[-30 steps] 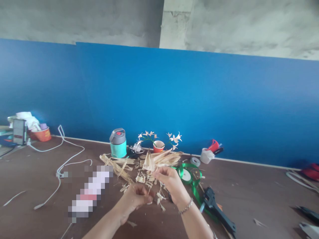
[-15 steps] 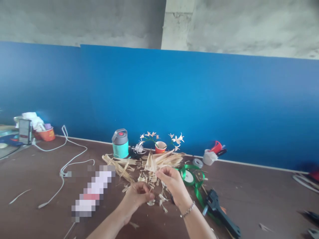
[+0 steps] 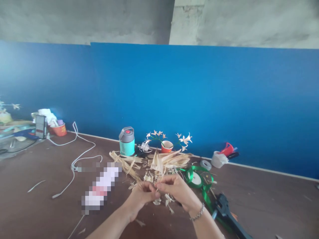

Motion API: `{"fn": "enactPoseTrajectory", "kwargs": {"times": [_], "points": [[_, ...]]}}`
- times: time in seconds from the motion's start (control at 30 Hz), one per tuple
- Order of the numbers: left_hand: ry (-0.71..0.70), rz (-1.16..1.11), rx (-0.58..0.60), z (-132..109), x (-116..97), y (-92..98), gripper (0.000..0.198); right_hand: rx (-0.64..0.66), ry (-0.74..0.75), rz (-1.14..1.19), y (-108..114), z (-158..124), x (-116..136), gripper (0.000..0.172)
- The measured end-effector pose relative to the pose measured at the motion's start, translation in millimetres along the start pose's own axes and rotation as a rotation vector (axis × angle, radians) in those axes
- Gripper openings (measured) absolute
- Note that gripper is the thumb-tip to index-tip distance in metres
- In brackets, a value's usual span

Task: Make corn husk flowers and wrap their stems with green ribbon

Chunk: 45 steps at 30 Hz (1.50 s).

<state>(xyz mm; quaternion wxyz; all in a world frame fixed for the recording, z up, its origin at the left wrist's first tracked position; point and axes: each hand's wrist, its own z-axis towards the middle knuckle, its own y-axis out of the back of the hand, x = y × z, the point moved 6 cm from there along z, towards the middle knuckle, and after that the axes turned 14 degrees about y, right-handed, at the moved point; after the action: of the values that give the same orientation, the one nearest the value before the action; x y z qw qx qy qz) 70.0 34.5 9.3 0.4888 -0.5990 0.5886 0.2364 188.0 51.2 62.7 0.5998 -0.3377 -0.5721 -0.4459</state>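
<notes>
Close work above the counter (image 3: 264, 196)
Left hand (image 3: 142, 196) and right hand (image 3: 176, 190) meet, each grip pinched on a thin sliver (image 3: 157, 190) between them, likely steadying it; husks (image 3: 174, 161) lie beyond, presumably within reach.

Holds a thin pale piece (image 3: 157, 190) pinched between left hand (image 3: 142, 196) and right hand (image 3: 174, 187), above the desk (image 3: 264, 196); looks small, mostly hidden, too covered to tell the full shape.

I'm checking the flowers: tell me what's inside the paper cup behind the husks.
Green stems enter the paper cup, white flowers arching out both sides; its front wall hides the bottom and stem ends.
</notes>
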Motion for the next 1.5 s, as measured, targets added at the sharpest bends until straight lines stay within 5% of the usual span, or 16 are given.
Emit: {"fn": "enactPoseTrajectory", "kwargs": {"times": [0.3, 0.6, 0.7, 0.8, 0.93, 1.1, 1.37, 1.5], "points": [[-0.045, 0.003, 0.006, -3, -8, 0.0, 0.041, -0.223, 0.062, 0.047, 1, 3, -3, 0.037], [-0.038, 0.082, -0.151, -3, -10, 10.6, 0.042, -0.586, 0.206, 0.107, 28, 2, -2, 0.039], [-0.006, 0.112, -0.073, -2, -6, 6.8, 0.043, -0.68, 0.316, 0.009, 34, -2, 6, 0.034], [0.039, 0.0, 0.014, -1, -1, 2.4, 0.045, -0.587, 0.449, -0.23, 24, -5, 22, 0.028], [0.058, -0.221, 0.01, -2, -1, 3.8, 0.038, -0.245, 0.621, -0.456, -8, -6, 36, 0.016], [0.061, -0.272, -0.025, -3, -3, 6.9, 0.041, -0.005, 0.614, -0.5, -24, -7, 35, 0.009], [-0.01, 0.132, 0.053, -6, -13, -2.2, 0.033, 0.093, 0.488, -0.537, -22, -3, 23, 0.014], [-0.046, 0.142, -0.048, -9, -20, -0.1, 0.029, 0.009, 0.425, -0.652, -17, 0, 14, 0.015]]}}
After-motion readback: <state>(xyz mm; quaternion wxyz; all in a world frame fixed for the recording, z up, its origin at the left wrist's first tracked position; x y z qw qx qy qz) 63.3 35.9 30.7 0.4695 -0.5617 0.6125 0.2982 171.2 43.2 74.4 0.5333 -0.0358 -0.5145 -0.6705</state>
